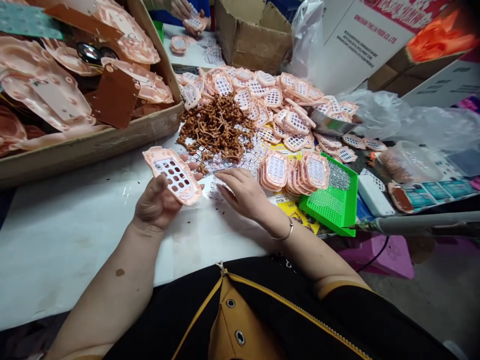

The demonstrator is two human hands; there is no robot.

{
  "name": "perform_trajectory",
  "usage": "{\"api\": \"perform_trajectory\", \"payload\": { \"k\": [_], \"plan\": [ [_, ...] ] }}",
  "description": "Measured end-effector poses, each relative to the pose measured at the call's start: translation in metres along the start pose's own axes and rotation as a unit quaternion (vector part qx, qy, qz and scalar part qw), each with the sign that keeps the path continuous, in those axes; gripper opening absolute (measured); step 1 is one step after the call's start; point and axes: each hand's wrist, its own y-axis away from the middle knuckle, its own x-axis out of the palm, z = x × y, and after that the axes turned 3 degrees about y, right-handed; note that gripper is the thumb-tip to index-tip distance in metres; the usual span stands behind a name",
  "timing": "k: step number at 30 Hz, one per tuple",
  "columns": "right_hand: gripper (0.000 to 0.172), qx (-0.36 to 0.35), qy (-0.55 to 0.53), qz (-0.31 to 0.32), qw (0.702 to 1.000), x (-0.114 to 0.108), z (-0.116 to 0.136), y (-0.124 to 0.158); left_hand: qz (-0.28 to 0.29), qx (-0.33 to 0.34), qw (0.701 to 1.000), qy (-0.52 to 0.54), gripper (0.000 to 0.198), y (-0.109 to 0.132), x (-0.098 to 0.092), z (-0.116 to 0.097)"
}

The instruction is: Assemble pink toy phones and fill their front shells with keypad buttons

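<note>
1. Left hand [159, 202]: lifted a little, back turned up, thumb and fingers closed in a grip.
2. Right hand [243, 192]: palm down, fingers stretched forward and loose.
3. Both forearms are bare.

Bright, even overhead light; soft shadows; edges warped, slightly blurred.

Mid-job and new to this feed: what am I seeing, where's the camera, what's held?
No machine here: one camera worn on a person's head looks down at their two bare hands. The left hand has a pink keypad frame in its grip, above the white table. The right hand lies open, fingertips on small loose keys. Beyond are a heap of brown scraps, stacked pink frames, a green tray and a cardboard box. Another person's hand works at the top.
</note>
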Motion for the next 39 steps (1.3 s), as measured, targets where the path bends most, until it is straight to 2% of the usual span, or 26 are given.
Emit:
{"api": "perform_trajectory", "payload": {
  "k": [3,5,7,9,10,11,13,15,17,19,21,23,25,26,28,30,32,35,39],
  "plan": [
    [0.030,0.093,0.130,0.173,0.972,0.002,-0.011,0.001,-0.028,0.002,0.999,-0.020,0.076,-0.001,0.000,0.000],
    [0.030,0.118,0.154,0.221,0.956,0.002,-0.014,-0.002,-0.030,-0.004,0.999,-0.034,0.080,-0.001,-0.001,0.001],
    [0.029,0.160,0.124,0.188,0.961,0.000,-0.018,-0.005,-0.031,-0.010,0.999,-0.038,0.080,-0.001,-0.001,0.001],
    [0.027,0.241,0.027,0.100,0.965,-0.004,-0.024,-0.007,-0.030,-0.009,0.999,-0.032,0.078,-0.002,-0.002,0.002],
    [0.025,0.285,-0.055,0.049,0.956,-0.007,-0.027,-0.008,-0.028,-0.005,0.999,-0.027,0.076,-0.002,-0.002,0.003],
    [0.023,0.324,-0.154,0.001,0.934,-0.010,-0.029,-0.008,-0.023,-0.005,0.999,-0.021,0.076,-0.002,-0.002,0.004],
    [0.022,0.377,-0.358,-0.064,0.852,-0.015,-0.032,-0.009,-0.010,-0.013,1.000,-0.010,0.080,-0.002,-0.003,0.007],
    [0.025,0.404,-0.506,-0.085,0.757,-0.019,-0.031,-0.010,0.002,-0.031,0.999,-0.006,0.083,-0.001,-0.002,0.009],
    [0.030,0.422,-0.579,-0.089,0.692,-0.021,-0.026,-0.011,0.013,-0.053,0.998,-0.008,0.082,-0.001,-0.001,0.011],
    [0.034,0.431,-0.607,-0.091,0.661,-0.021,-0.021,-0.013,0.019,-0.073,0.997,-0.008,0.078,0.000,0.000,0.012],
    [0.034,0.429,-0.618,-0.086,0.653,-0.021,-0.017,-0.013,0.017,-0.082,0.996,-0.004,0.076,0.001,0.001,0.011],
    [0.033,0.418,-0.618,-0.080,0.661,-0.020,-0.013,-0.014,0.013,-0.077,0.997,0.002,0.076,0.001,0.000,0.011],
    [0.028,0.397,-0.593,-0.103,0.693,-0.019,-0.007,-0.014,0.020,-0.077,0.997,0.005,0.075,0.001,-0.001,0.012],
    [0.024,0.377,-0.568,-0.127,0.721,-0.019,-0.003,-0.014,0.027,-0.079,0.996,0.007,0.075,0.002,-0.001,0.013],
    [0.017,0.299,-0.489,-0.174,0.801,-0.018,0.007,-0.014,0.044,-0.089,0.995,0.008,0.079,0.003,-0.002,0.015],
    [0.019,0.176,-0.387,-0.188,0.886,-0.016,0.017,-0.014,0.058,-0.093,0.994,0.002,0.083,0.004,-0.003,0.017],
    [0.024,0.058,-0.285,-0.178,0.940,-0.014,0.024,-0.015,0.063,-0.088,0.994,-0.005,0.082,0.005,-0.002,0.017],
    [0.026,-0.025,-0.185,-0.174,0.967,-0.009,0.028,-0.016,0.076,-0.081,0.994,-0.006,0.073,0.007,-0.001,0.017],
    [0.028,-0.084,-0.155,-0.134,0.975,-0.008,0.023,-0.017,0.095,-0.079,0.992,-0.007,0.069,0.007,-0.002,0.016]
  ]
}}
